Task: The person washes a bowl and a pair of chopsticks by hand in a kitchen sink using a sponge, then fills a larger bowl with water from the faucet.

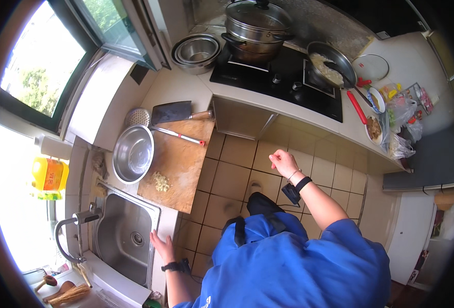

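My left hand (163, 246) is beside the front edge of the stainless steel sink (124, 235), fingers apart and holding nothing. Over the tiled floor hangs my right hand (284, 163), its fingers curled in with no object visible in them. On the wooden cutting board (180, 161) lies chopped garlic or similar pale bits (161, 182), next to a steel bowl (133, 154). A cleaver (173, 111) and a slotted skimmer (138, 117) rest at the board's far end. Pale food lies in the frying pan (327, 69) on the black gas hob (246, 79).
A steamer pot (255, 32) stands on the hob beside nested steel bowls (197, 52). At right are a glass lid (370, 67), small dishes and plastic bags (402, 111). The faucet (67, 227) arches beside the sink; an open window (115, 27) is at upper left.
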Motion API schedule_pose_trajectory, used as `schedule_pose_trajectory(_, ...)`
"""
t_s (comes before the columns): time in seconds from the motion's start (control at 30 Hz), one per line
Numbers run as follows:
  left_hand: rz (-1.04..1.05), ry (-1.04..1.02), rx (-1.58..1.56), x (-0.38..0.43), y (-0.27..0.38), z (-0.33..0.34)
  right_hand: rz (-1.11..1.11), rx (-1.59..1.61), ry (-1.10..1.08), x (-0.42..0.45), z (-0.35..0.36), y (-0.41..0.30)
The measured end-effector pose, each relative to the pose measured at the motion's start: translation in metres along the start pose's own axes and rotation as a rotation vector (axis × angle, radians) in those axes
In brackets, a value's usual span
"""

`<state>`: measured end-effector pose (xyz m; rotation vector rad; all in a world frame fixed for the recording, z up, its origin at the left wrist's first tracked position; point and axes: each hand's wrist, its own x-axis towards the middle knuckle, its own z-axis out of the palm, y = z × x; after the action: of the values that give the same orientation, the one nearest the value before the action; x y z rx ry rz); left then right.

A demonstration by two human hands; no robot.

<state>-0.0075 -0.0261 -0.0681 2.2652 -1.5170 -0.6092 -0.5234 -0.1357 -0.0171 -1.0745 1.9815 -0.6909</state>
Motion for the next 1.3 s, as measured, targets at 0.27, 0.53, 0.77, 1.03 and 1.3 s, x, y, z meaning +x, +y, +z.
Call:
schedule_pose_trajectory(0.27,-0.05,-0.232,-0.2,-0.023,0.061,-0.016,-0.074,-0.059,0.269,0.07,-0.067,0.061)
schedule_pose_trajectory(0.53,-0.088,-0.256,-0.317,-0.034,0.135,0.044,0.097,-0.301,0.291,0.177,-0.139,0.043)
schedule_pose_trajectory(0.77,-0.128,-0.189,-0.41,-0.026,0.214,0.069,0.285,-0.366,0.208,0.254,-0.185,0.01)
schedule_pose_trajectory(1.03,-0.151,-0.058,-0.352,-0.03,0.272,0.052,0.182,-0.571,0.219,0.288,-0.184,0.016)
schedule_pose_trajectory(1.3,-0.236,0.052,-0.554,0.013,0.218,0.028,0.091,-0.64,0.205,0.291,-0.17,0.022)
